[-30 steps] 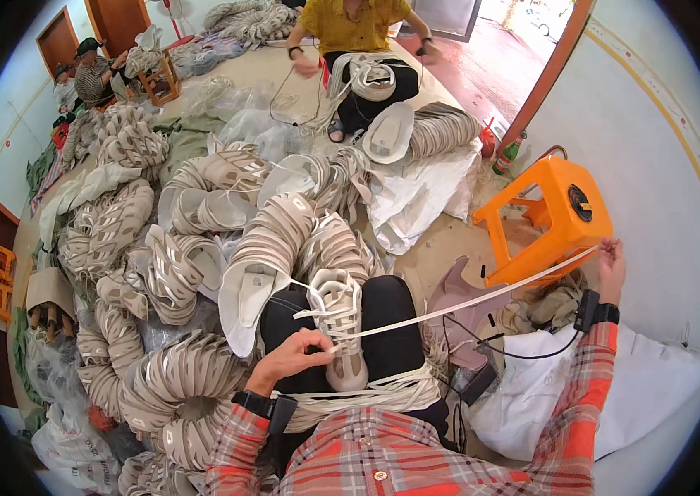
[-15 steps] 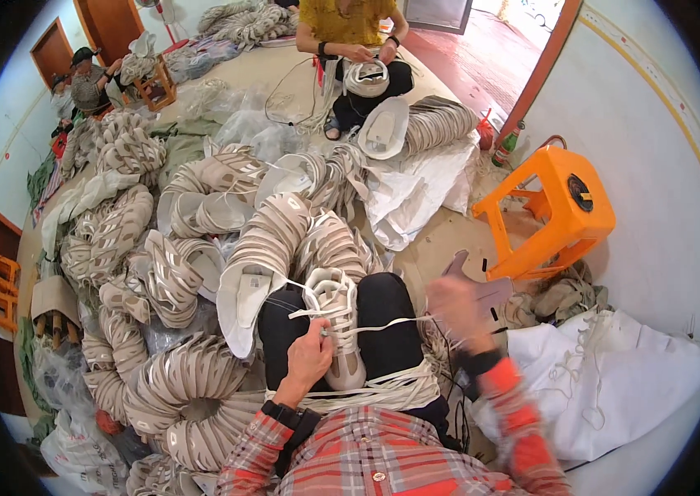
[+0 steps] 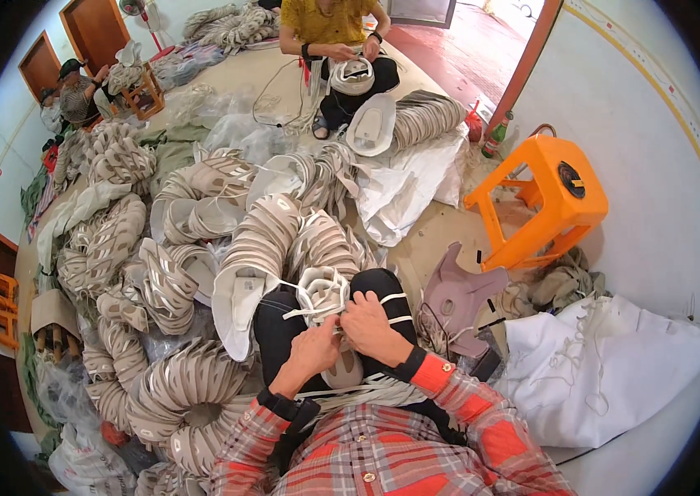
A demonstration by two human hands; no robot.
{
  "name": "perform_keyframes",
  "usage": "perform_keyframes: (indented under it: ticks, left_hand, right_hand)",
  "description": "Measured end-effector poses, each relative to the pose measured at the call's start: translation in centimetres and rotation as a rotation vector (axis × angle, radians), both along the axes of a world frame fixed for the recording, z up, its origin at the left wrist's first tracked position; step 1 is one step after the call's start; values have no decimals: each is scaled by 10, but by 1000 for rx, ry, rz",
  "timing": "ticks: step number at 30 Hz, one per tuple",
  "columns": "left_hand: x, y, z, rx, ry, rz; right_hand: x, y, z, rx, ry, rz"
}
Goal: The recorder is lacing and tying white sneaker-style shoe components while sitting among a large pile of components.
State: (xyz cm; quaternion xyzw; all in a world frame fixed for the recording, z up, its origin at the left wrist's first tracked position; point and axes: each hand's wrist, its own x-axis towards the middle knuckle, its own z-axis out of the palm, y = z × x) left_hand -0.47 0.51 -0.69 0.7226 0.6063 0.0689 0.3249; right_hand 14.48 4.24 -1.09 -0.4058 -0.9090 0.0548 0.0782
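A beige and white shoe upper (image 3: 322, 293) lies across my lap between my dark-trousered knees, its collar away from me. My left hand (image 3: 310, 355) is closed on it at the eyelet row, fingertips pinched. Right beside it, my right hand (image 3: 370, 331) has its fingers closed on a white shoelace (image 3: 397, 319), whose loop shows over my right knee. The two hands' fingertips meet over the lacing and hide most of it. Another lace end sticks out left of the collar. A bunch of white laces (image 3: 366, 390) lies over my thighs.
Stacks of nested shoe uppers (image 3: 188, 397) fill the floor to the left and ahead. On the right stand an orange stool (image 3: 561, 178), a mauve plastic piece (image 3: 453, 289) and a white sack (image 3: 598, 372). A co-worker in yellow (image 3: 337, 33) sits opposite, hands on a shoe upper.
My right hand has come back from the far right, where it was pulling the lace taut, to the shoe upper beside my left hand. The lace now hangs in a loop.
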Motion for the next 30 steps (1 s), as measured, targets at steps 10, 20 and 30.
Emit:
perform_keyframes:
  ticks: [10, 20, 30]
  left_hand:
    - [-29, 19, 9, -380, -406, -149]
    - [-18, 44, -3, -337, -291, -236]
    - [-11, 59, -10, -387, -297, -262]
  right_hand:
    - [5, -9, -9, -55, 135, -118]
    - [6, -17, -14, -77, 334, -191]
    - [4, -13, -22, -137, 361, -222]
